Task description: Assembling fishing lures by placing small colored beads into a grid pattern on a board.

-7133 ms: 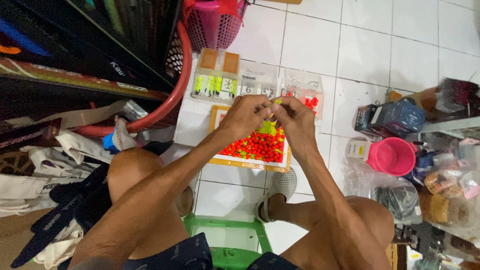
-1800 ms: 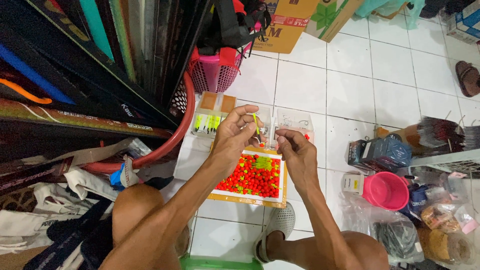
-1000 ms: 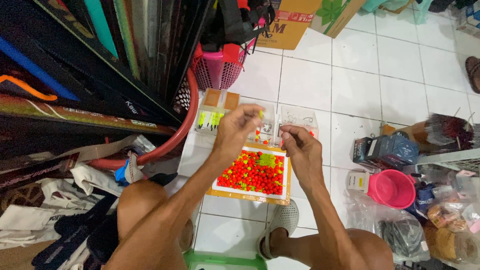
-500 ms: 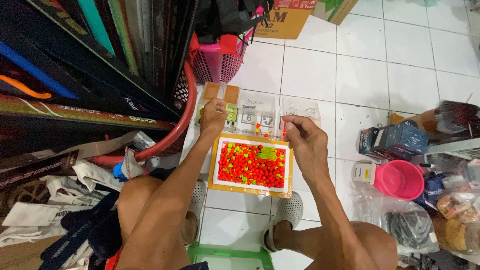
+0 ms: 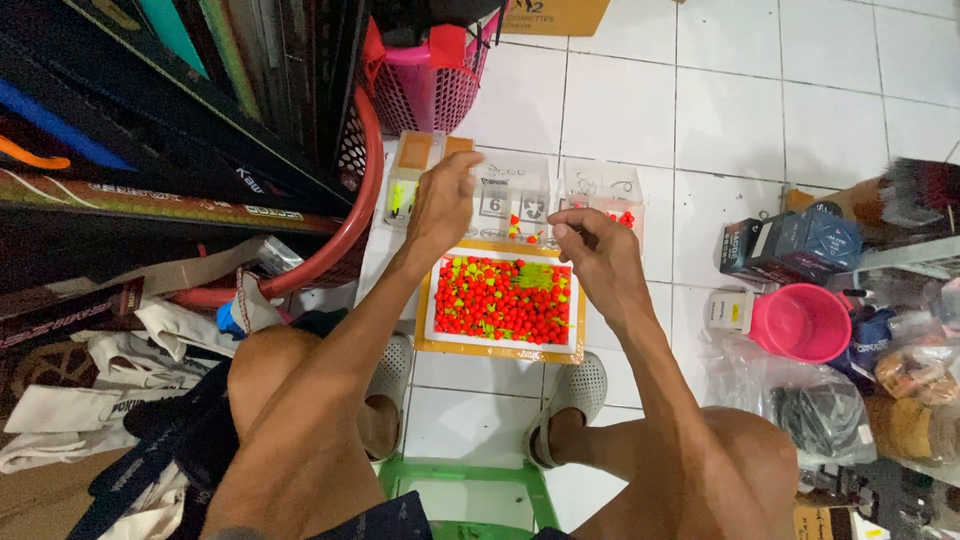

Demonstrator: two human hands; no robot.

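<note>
A shallow cardboard tray [image 5: 431, 300] lies on the tiled floor between my feet, filled with several small red and yellow-green floats [image 5: 490, 300]. My left hand [image 5: 443, 205] reaches past the tray's far left corner, fingers curled over clear plastic packets [image 5: 512, 195] lying beyond it. My right hand [image 5: 590, 250] hovers over the tray's far right corner with thumb and forefinger pinched together; what they pinch is too small to tell. Another clear packet [image 5: 612, 190] with red floats lies beyond my right hand.
A red hoop [image 5: 350, 215] and dark rods lean at the left beside a pink basket [image 5: 425, 85]. A pink cup [image 5: 800, 322], boxes and bagged goods crowd the right. My sandalled feet [image 5: 570, 400] flank a green stool [image 5: 470, 495]. Bags lie at lower left.
Both hands were together above the tray earlier. They have since parted: my left hand has gone out to the packets beyond the tray, and my right hand stays pinched over the tray's far edge.
</note>
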